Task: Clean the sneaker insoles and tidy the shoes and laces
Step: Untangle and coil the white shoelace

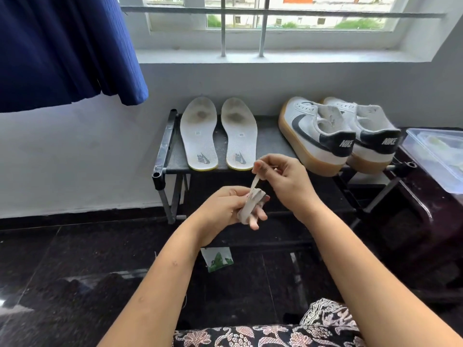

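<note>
Two white insoles (199, 132) (239, 133) with grey stains at the toe end lean against the wall on the top shelf of a black shoe rack (160, 156). Two white sneakers with black swooshes and gum soles (310, 136) (370, 141) stand to their right, heels toward me, without laces. In front of the rack my left hand (225, 209) holds a white lace (251, 201) wound around its fingers. My right hand (283, 181) pinches the free end of that lace and holds it up, just above the left hand.
A clear plastic box (438, 156) sits on a dark surface at the right. A small green and white packet (216, 259) lies on the dark floor under my hands. A blue curtain (65, 48) hangs at upper left beside the barred window (260, 23).
</note>
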